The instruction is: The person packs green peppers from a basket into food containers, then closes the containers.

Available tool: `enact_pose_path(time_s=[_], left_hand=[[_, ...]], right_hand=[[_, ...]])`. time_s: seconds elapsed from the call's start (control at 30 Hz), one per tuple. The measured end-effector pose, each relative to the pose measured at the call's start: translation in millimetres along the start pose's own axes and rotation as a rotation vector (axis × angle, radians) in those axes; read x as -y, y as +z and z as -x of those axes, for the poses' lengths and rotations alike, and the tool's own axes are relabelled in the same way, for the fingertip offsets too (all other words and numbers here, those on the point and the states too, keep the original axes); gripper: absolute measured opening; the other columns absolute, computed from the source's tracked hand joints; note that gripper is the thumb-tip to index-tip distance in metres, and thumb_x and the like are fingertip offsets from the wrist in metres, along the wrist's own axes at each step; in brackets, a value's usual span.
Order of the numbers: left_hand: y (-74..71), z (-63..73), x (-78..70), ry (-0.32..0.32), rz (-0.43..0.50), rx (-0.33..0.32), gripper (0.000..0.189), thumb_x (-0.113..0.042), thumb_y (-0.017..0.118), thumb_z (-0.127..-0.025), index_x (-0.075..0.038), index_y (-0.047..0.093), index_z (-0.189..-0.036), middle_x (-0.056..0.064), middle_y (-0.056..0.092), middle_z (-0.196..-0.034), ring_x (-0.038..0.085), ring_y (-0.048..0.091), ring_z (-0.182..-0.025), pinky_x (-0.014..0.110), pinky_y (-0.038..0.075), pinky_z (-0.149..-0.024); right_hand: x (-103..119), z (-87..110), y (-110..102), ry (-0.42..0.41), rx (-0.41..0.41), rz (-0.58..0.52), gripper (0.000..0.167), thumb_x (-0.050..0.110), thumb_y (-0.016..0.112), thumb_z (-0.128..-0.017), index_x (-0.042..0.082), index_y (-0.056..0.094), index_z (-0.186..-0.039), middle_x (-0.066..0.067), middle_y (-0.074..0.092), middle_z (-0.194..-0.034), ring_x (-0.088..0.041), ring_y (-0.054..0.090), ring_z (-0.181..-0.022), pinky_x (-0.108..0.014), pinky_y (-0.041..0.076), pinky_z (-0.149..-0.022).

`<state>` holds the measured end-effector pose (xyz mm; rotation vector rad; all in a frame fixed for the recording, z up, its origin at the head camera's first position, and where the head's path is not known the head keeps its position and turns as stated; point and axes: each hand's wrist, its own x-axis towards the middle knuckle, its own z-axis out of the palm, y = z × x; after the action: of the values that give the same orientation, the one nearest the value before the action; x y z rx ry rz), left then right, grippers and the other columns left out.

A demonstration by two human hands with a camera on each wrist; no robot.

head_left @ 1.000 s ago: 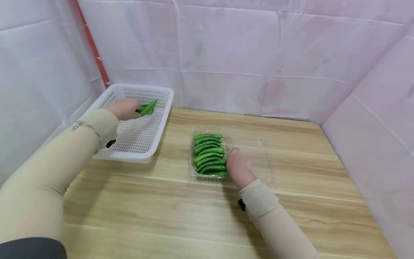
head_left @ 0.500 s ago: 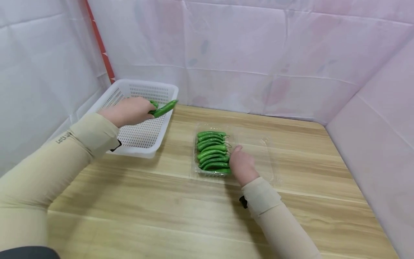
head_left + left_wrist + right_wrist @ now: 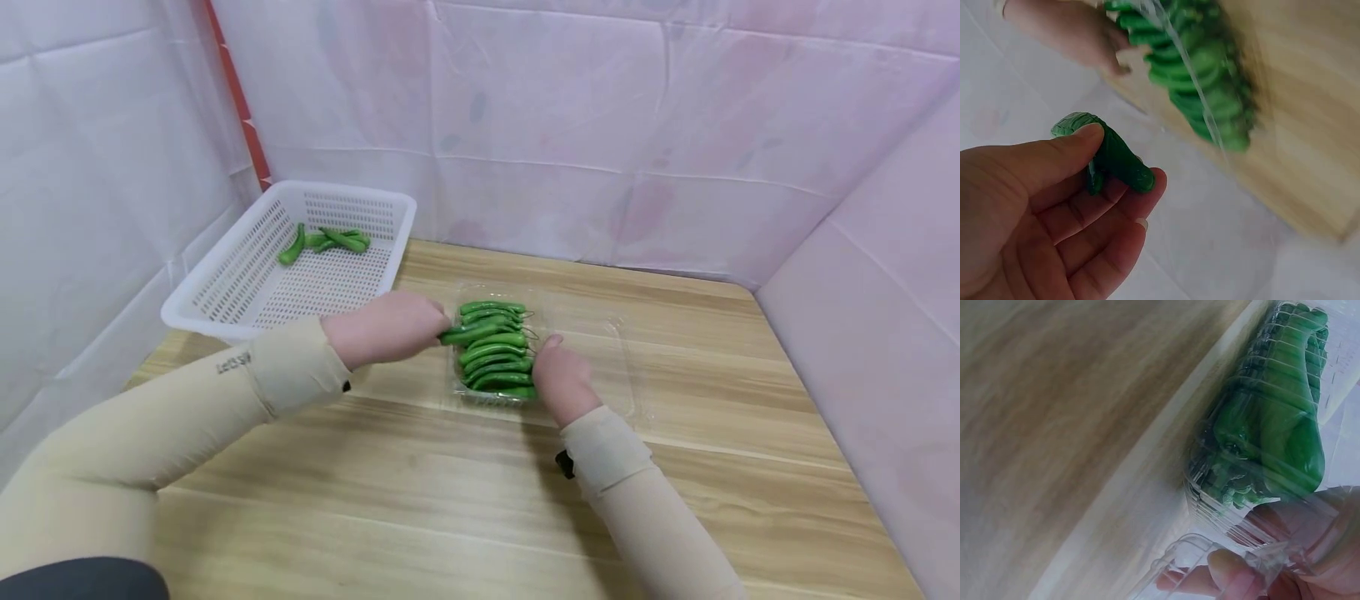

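Observation:
My left hand (image 3: 390, 327) pinches a green chili pepper (image 3: 1116, 153) between thumb and fingers, over the left side of a clear plastic clamshell box (image 3: 487, 402). In the head view this pepper's free end points right, above the row of green chili peppers (image 3: 497, 364) packed side by side in the box. At the box's right side, my right hand (image 3: 564, 382) grips its edge near the hinge. The right wrist view shows thumb and fingers pinching the clear plastic (image 3: 1260, 550). The open lid (image 3: 607, 367) lies flat to the right, partly behind that hand.
At the back left stands a white perforated basket (image 3: 401, 242), holding several loose green peppers (image 3: 345, 240) toward its far end. Sheet-covered walls (image 3: 540, 133) enclose the wooden table (image 3: 420, 500) at the back and sides.
My left hand has lifted a pepper out of the basket and carried it right, to the box. The right hand has stayed at the box's edge. The head view has shifted slightly.

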<state>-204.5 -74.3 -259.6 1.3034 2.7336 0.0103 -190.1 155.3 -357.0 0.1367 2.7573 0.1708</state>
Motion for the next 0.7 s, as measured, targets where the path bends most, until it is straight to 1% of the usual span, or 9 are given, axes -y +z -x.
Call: enact_pose_path(time_s=[0.03, 0.1, 0.2, 0.3, 0.37, 0.53, 0.6, 0.7], left_hand=[[3.6, -2.4, -4.6, 0.032, -0.026, -0.002, 0.011, -0.016, 0.061, -0.090, -0.012, 0.065, -0.081, 0.002, 0.064, -0.080, 0.018, 0.061, -0.071, 0.031, 0.051, -0.064], [10.9, -7.1, -12.4, 0.080, -0.091, -0.003, 0.010, -0.012, 0.059, -0.089, -0.011, 0.063, -0.080, 0.003, 0.064, -0.079, 0.019, 0.061, -0.068, 0.032, 0.051, -0.059], [19.6, -13.5, -21.3, 0.111, -0.177, 0.013, 0.010, -0.003, 0.059, -0.085, -0.010, 0.064, -0.080, 0.003, 0.064, -0.078, 0.018, 0.060, -0.065, 0.032, 0.050, -0.052], [26.0, -19.2, -26.7, 0.108, -0.221, 0.039, 0.017, 0.004, 0.057, -0.082, -0.011, 0.065, -0.080, 0.002, 0.063, -0.080, 0.015, 0.058, -0.065, 0.030, 0.050, -0.050], [28.6, -22.5, -29.4, 0.106, -0.238, 0.050, 0.019, 0.005, 0.056, -0.083, -0.011, 0.065, -0.080, 0.001, 0.063, -0.080, 0.014, 0.057, -0.065, 0.029, 0.050, -0.050], [33.7, -29.0, -33.4, 0.120, -0.271, 0.084, 0.022, 0.002, 0.053, -0.088, -0.013, 0.066, -0.080, 0.000, 0.064, -0.083, 0.010, 0.055, -0.065, 0.027, 0.050, -0.053], [34.3, -30.0, -34.3, 0.116, -0.278, 0.096, 0.021, 0.001, 0.054, -0.089, -0.013, 0.067, -0.081, 0.000, 0.065, -0.085, 0.010, 0.056, -0.066, 0.026, 0.051, -0.055], [34.2, -29.6, -35.6, 0.107, -0.298, 0.108, 0.020, 0.000, 0.055, -0.089, -0.013, 0.068, -0.080, 0.001, 0.065, -0.085, 0.009, 0.056, -0.065, 0.026, 0.051, -0.054]], right_hand=[[0, -0.2, 0, 0.002, -0.002, -0.002, 0.051, 0.002, 0.031, -0.095, -0.013, 0.016, -0.141, -0.004, 0.048, -0.052, -0.014, 0.043, -0.045, -0.027, 0.042, -0.045], [0, -0.6, 0, 0.003, -0.006, -0.004, 0.050, 0.002, 0.030, -0.095, -0.013, 0.017, -0.141, -0.006, 0.050, -0.053, -0.015, 0.045, -0.046, -0.028, 0.043, -0.046], [0, -0.9, 0, 0.004, -0.002, 0.006, 0.051, 0.002, 0.031, -0.095, -0.013, 0.017, -0.141, -0.006, 0.050, -0.053, -0.015, 0.044, -0.047, -0.028, 0.043, -0.047], [1, -1.5, 1, 0.002, 0.009, 0.012, 0.051, 0.002, 0.032, -0.094, -0.012, 0.016, -0.141, -0.004, 0.049, -0.053, -0.014, 0.042, -0.046, -0.027, 0.042, -0.047], [1, -2.0, 1, 0.003, 0.013, 0.006, 0.051, 0.003, 0.032, -0.095, -0.012, 0.016, -0.141, -0.004, 0.048, -0.053, -0.013, 0.042, -0.046, -0.026, 0.042, -0.046], [1, -3.2, 1, 0.009, 0.021, 0.003, 0.053, 0.003, 0.034, -0.095, -0.012, 0.015, -0.142, -0.004, 0.049, -0.053, -0.013, 0.042, -0.046, -0.025, 0.042, -0.045], [0, -3.7, 2, 0.008, 0.018, -0.001, 0.053, 0.003, 0.034, -0.095, -0.013, 0.015, -0.141, -0.004, 0.049, -0.053, -0.014, 0.043, -0.047, -0.026, 0.042, -0.045], [0, -3.7, 1, 0.006, 0.011, -0.013, 0.052, 0.003, 0.033, -0.095, -0.013, 0.015, -0.141, -0.006, 0.051, -0.054, -0.015, 0.046, -0.048, -0.027, 0.043, -0.046]])
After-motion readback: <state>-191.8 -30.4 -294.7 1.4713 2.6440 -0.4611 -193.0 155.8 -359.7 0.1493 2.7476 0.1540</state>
